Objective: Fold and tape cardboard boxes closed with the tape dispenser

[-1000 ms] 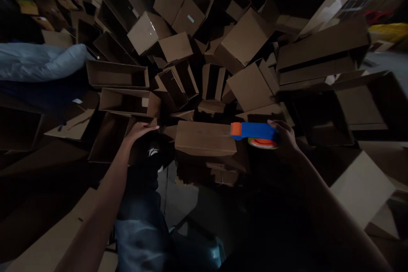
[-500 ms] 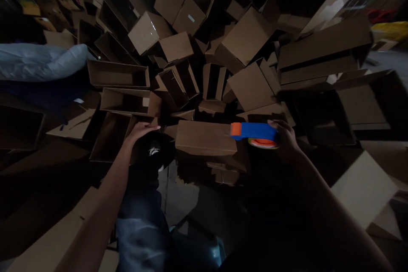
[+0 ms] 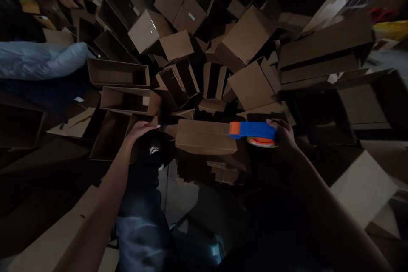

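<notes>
- Slightly leftward shifts the blue-and-orange tape gun (image 3: 253, 131), its nose at the end of a closed cardboard carton (image 3: 204, 137).
- Right hand (image 3: 284, 136): fingers clenched around the gun; light, stiff, best held by its handle.
- Left hand (image 3: 140, 128): fingers extended, released, resting on an open carton's (image 3: 110, 136) rim.

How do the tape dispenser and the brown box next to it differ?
The tape dispenser is blue and orange, while the cardboard box is plain brown. The dispenser is much smaller than the box. The dispenser is held in the right hand, while no hand touches the box. Its orange end appears to meet the box's end.
</notes>
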Demonstrator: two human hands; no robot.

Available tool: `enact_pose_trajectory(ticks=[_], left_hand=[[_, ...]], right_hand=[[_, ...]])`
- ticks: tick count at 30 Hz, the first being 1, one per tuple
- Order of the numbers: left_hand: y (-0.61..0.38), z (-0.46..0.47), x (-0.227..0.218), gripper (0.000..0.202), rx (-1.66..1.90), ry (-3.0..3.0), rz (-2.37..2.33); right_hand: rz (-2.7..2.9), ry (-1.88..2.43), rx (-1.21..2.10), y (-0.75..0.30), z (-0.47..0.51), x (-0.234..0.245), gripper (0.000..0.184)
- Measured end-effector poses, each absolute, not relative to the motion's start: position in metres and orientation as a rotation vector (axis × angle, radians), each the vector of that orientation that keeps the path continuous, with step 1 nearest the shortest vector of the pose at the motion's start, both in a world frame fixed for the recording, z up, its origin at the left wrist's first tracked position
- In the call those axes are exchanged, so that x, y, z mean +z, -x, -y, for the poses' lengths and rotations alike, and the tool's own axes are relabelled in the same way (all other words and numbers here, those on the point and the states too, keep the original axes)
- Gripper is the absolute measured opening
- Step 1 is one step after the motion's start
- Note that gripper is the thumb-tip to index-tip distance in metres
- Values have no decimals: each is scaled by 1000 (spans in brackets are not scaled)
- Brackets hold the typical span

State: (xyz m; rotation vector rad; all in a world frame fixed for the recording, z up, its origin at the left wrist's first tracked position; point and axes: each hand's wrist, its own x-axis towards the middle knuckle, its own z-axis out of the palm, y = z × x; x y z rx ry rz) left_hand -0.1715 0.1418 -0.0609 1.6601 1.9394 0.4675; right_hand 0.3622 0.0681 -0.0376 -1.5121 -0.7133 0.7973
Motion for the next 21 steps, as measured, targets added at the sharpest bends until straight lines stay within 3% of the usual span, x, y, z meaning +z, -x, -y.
enact_pose_trajectory(ticks=[21], left_hand=[[169, -140, -58, 58, 565, -1640, -1980]], right_hand=[[764, 1519, 754, -359, -73, -42, 29]])
